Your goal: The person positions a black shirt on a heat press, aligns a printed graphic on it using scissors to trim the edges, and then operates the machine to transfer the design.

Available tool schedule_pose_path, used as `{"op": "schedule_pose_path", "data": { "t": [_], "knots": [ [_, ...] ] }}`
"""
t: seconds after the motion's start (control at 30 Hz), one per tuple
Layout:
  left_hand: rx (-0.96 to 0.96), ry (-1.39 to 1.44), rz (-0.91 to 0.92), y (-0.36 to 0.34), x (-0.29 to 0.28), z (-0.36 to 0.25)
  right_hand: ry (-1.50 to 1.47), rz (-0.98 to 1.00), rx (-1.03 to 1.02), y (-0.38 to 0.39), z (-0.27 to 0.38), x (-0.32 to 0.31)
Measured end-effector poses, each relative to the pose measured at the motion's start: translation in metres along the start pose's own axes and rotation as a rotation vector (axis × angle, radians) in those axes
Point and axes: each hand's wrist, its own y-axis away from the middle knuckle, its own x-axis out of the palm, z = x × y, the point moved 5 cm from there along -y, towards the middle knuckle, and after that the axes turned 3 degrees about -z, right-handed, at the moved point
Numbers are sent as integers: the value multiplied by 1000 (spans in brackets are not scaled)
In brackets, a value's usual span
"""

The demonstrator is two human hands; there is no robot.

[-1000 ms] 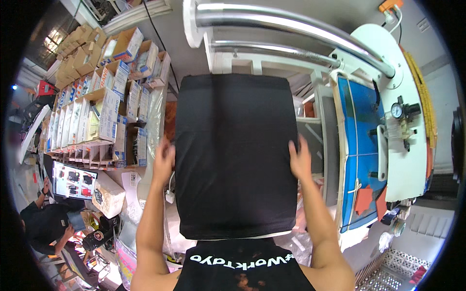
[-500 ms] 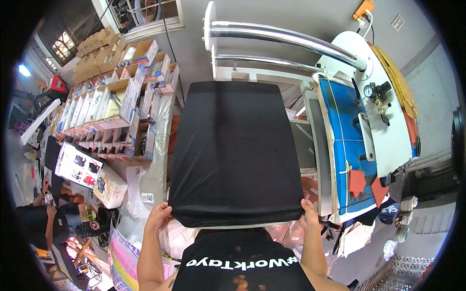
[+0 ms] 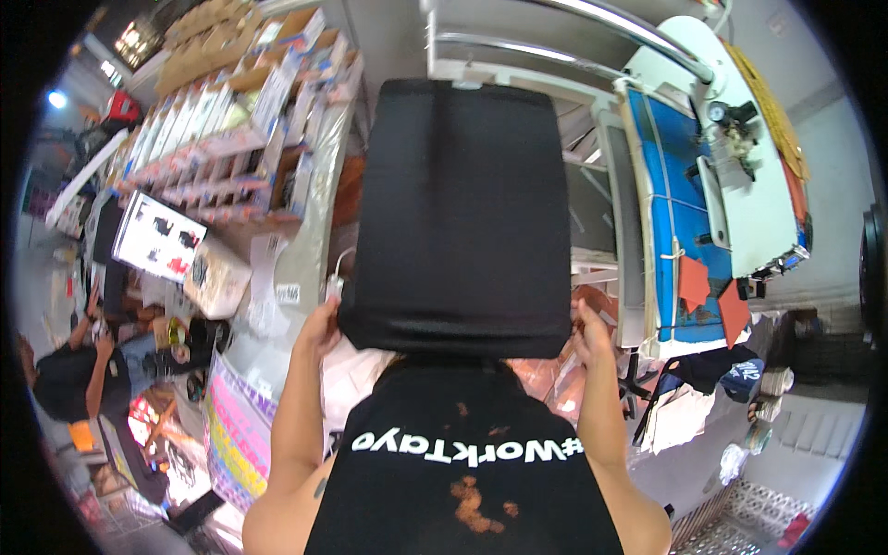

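A black cloth (image 3: 462, 213), perhaps a shirt, lies stretched smooth over a flat rectangular board in front of me. It wraps down over the near edge, where a shiny fold runs across. My left hand (image 3: 322, 328) is closed at the near left corner, fingertips against the cloth's side. At the near right corner my right hand (image 3: 590, 331) pinches the cloth's edge with thumb and fingers. A small pale piece of the board's far edge (image 3: 467, 85) shows beyond the cloth. The board's underside is hidden.
On the right stands a white machine (image 3: 754, 231) with a gauge, beside a blue pad (image 3: 680, 213) tied with string. Metal bars (image 3: 504, 44) cross behind the board. Stacked boxes (image 3: 213, 120) and a tablet-like screen (image 3: 159, 236) are left. Another person (image 3: 83, 370) sits far left.
The view has shifted, so the board sits higher in the picture. The cloth has slid toward me, baring a bit of the far edge. Both hands stay at the near corners.
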Motion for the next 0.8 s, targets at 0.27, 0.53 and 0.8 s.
{"op": "schedule_pose_path", "data": {
  "t": [0.27,0.53,0.8],
  "knots": [
    [33,-196,-20,19,-7,-12,-150,99,20,23,-1,4],
    [145,-55,-97,26,-14,-8,-134,26,-52,23,1,-3],
    [3,-285,-77,8,-41,17,76,95,-1,1,-27,-6]
  ]
}}
